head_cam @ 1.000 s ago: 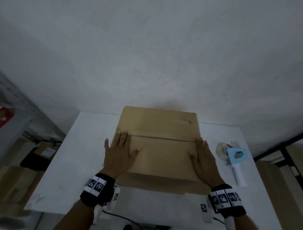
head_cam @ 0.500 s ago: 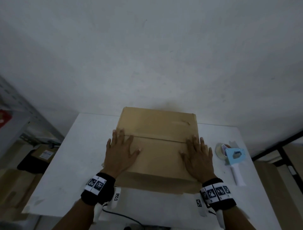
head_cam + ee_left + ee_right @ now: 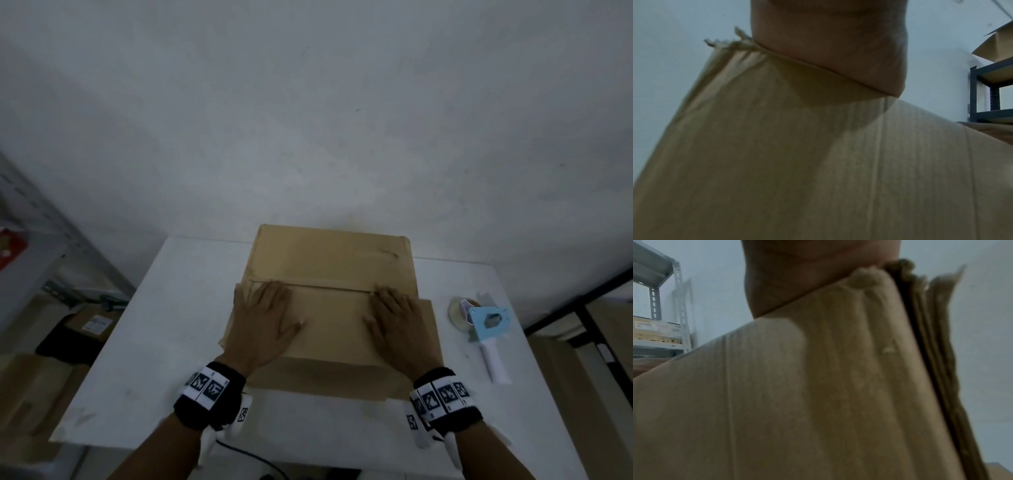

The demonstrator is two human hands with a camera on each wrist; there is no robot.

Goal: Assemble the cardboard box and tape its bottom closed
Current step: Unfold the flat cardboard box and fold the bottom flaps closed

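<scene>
Change: since 1.0 s ago I see both hands shifted inward along the seam, the right one most; box unmoved.
Cardboard box [image 3: 330, 301]: centre of white table [image 3: 164, 342], far edge close to the wall, bottom flaps folded shut and facing up; no tape visible on it.
Seam [image 3: 329, 287]: runs left to right between the 2 flaps, just beyond the fingertips.
Left hand [image 3: 263, 325]: fingers straight and spread, palm flat on the near flap; grips nothing.
Right hand [image 3: 397, 329]: same, flat on the near flap's right part; grips nothing.
Tape dispenser [image 3: 486, 329]: blue, with white handle, on the table right of the box, apart from it.
Step in hand, my judgement: holding flaps level before taping. To do it well I would keep 1 palm pressing by the seam so the flap edges meet flush, and send the right hand for the dispenser.
Edges: a loose side flap juts out at the box's right, between box and dispenser; the reach should pass over it.
Open room: bare table left of the box and along the near edge; shelving [image 3: 30, 260] stands well to the left.
</scene>
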